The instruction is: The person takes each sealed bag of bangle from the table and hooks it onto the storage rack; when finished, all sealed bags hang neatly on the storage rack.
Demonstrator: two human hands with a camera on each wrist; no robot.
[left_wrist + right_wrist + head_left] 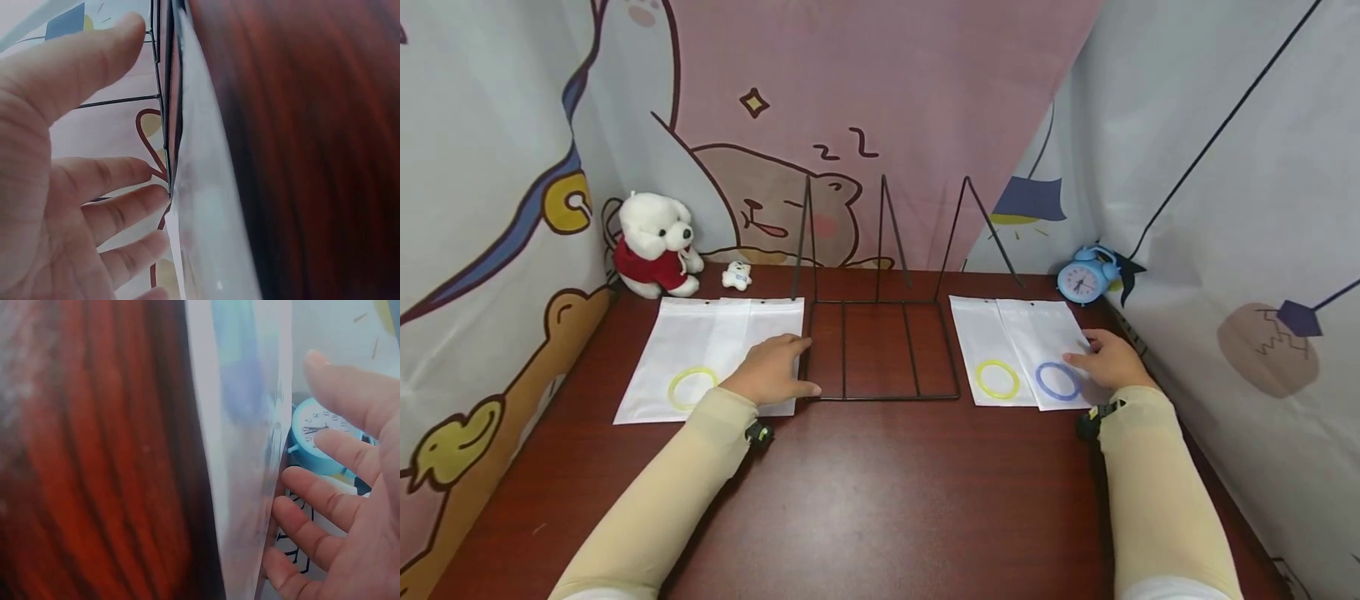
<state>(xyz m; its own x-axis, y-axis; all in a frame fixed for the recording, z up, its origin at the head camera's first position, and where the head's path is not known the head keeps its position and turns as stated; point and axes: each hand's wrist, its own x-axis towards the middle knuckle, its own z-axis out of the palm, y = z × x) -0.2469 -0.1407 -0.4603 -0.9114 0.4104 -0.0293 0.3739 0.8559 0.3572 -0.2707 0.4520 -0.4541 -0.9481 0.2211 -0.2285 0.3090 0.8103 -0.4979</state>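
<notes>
My left hand (772, 369), fingers relaxed and apart, is over the right edge of the flat white plastic pouches (647, 392) on the left. Its fingertips and thumb tip reach the left side of a black wire rack (891, 398). A yellow ring (693, 388) shows on the nearest pouch. My right hand (1112, 360) lies along the right edge of another overlapping pair of white pouches (981, 333), thumb over the edge. Those carry a yellow ring (997, 379) and a blue ring (1057, 381). In the right wrist view the fingers (312, 531) are loosely extended beside the pouch edge (240, 506).
The rack's upright wire dividers (883, 233) stand at the back of the brown table (925, 500). A white plush dog in red (653, 246) and a small white figurine (737, 275) sit back left. A blue alarm clock (1084, 277) stands back right, by the curtain wall.
</notes>
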